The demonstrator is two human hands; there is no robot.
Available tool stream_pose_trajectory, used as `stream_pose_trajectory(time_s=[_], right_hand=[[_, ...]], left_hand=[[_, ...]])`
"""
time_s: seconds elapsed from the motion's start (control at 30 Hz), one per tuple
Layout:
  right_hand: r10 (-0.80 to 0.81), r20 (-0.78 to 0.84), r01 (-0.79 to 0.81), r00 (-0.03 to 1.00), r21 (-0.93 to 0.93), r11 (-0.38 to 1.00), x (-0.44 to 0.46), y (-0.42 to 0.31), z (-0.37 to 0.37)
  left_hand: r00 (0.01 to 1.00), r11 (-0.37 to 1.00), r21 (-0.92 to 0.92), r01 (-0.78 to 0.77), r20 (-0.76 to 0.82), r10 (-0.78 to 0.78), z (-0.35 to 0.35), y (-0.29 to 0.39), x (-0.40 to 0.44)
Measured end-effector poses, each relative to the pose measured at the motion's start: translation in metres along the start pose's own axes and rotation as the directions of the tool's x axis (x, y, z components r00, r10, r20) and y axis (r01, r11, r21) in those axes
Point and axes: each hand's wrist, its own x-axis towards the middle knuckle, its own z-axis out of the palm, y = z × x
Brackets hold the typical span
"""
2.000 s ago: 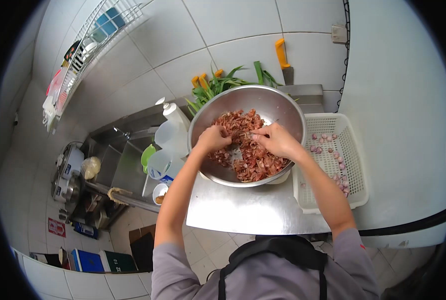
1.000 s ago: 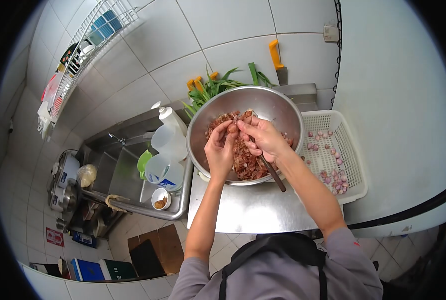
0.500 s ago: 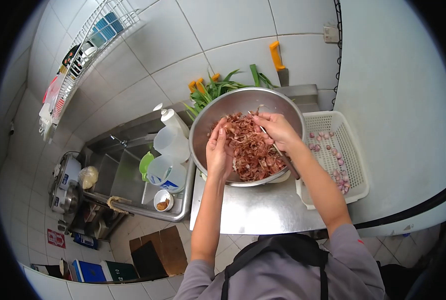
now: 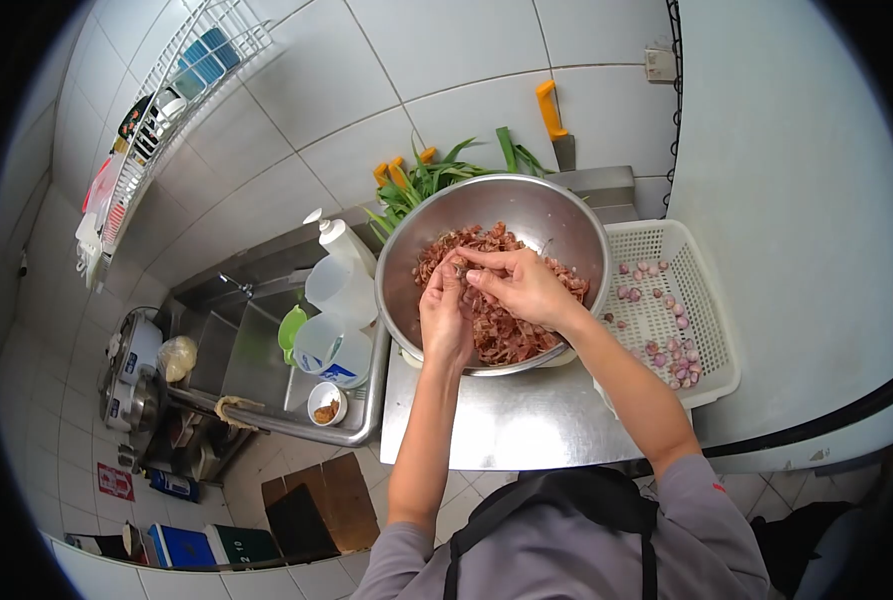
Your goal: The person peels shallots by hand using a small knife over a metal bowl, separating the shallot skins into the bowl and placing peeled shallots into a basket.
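A wide steel bowl holds a heap of reddish-brown papery shallot skins. Over the heap, my left hand is closed, pinching a small shallot that its fingertips partly cover. My right hand meets it there, thumb and index finger closed at the shallot. The small knife seen in my right hand a moment ago is now largely hidden by the hand and forearm. To the right, a white perforated basket contains several pinkish shallots.
Green leaves and orange-handled knives stand behind the bowl. On the left are a steel sink, a pump bottle, plastic tubs and a small white cup. The steel counter lies in front.
My right hand has moved left and slightly down, bringing its fingertips against those of my left hand. The knife handle, visible below my right wrist before, is now out of sight.
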Motion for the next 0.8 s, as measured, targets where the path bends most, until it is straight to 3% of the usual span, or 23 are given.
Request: stream_pose_trajectory(time_s=[0.13, 0.23, 0.27, 0.47, 0.57, 0.6, 0.77, 0.8], right_hand=[[0.011, -0.052, -0.003, 0.999, 0.147, 0.989, -0.002, -0.011, 0.005], [-0.019, -0.111, 0.046, 0.994, 0.245, 0.968, 0.001, -0.012, 0.010], [-0.031, -0.134, 0.066, 0.991, 0.267, 0.961, 0.002, -0.011, 0.012], [0.164, -0.193, -0.109, 0.967, 0.269, 0.957, 0.007, -0.013, 0.010], [0.142, -0.242, -0.100, 0.960, 0.178, 0.979, 0.010, -0.008, 0.011], [0.169, -0.209, -0.122, 0.963, 0.217, 0.968, 0.010, -0.009, 0.010], [0.266, -0.132, -0.215, 0.955, 0.310, 0.926, 0.016, -0.002, -0.006], [0.295, -0.150, -0.261, 0.944, 0.211, 0.942, 0.016, -0.006, -0.013]], left_hand=[[0.992, 0.993, -0.023, -0.117, -0.046, 0.116, 0.013, -0.001, -0.005], [0.976, 0.980, -0.068, -0.187, 0.101, 0.193, 0.011, -0.006, -0.007], [0.979, 0.979, -0.061, -0.196, 0.038, 0.199, 0.016, -0.010, -0.008], [0.991, 0.989, -0.054, -0.135, 0.008, 0.135, 0.018, -0.011, -0.006], [0.998, 0.994, 0.098, -0.055, -0.014, 0.057, 0.015, -0.007, -0.004], [0.990, 0.978, 0.153, -0.140, 0.030, 0.137, 0.014, -0.009, -0.002], [0.990, 0.990, 0.022, -0.136, 0.045, 0.135, 0.011, -0.003, -0.005], [0.990, 0.991, 0.009, -0.134, 0.040, 0.134, 0.008, -0.004, -0.004]])
